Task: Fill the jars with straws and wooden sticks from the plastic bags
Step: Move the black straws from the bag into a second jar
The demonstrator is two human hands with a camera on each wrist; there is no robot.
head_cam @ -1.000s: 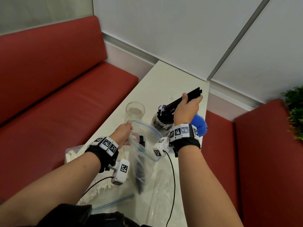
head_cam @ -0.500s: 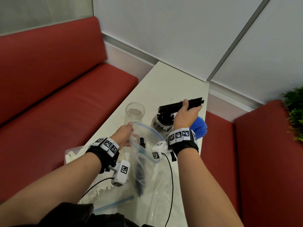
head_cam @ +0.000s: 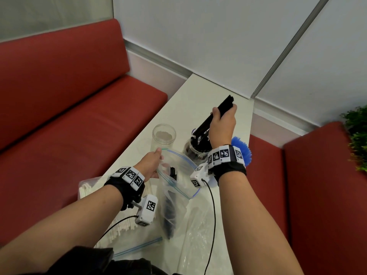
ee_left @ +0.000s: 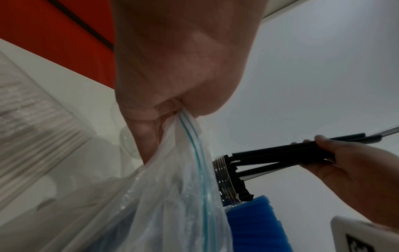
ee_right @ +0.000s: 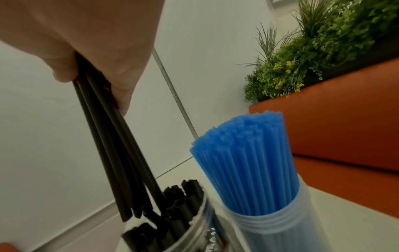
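My right hand (head_cam: 223, 116) grips a bundle of black straws (head_cam: 213, 117), tilted, their lower ends at the mouth of a clear jar (head_cam: 195, 150) that holds more black straws (ee_right: 172, 201). My left hand (head_cam: 152, 161) pinches the zip rim of a clear plastic bag (head_cam: 178, 175) and holds it up, mouth wide; a few black straws lie in it. An empty glass jar (head_cam: 163, 135) stands just beyond the left hand. A jar of blue straws (ee_right: 248, 162) stands to the right of the black-straw jar.
A bag of white sticks (head_cam: 93, 193) lies at the table's left edge by my left forearm. Another flat clear bag (head_cam: 196, 235) lies near me. The narrow white table (head_cam: 198, 92) runs between red benches (head_cam: 69, 116). A green plant (head_cam: 355, 139) is at far right.
My right hand has tipped the black straw bundle from nearly level to steeply tilted, its lower ends down at the jar mouth. The left hand still holds the bag rim.
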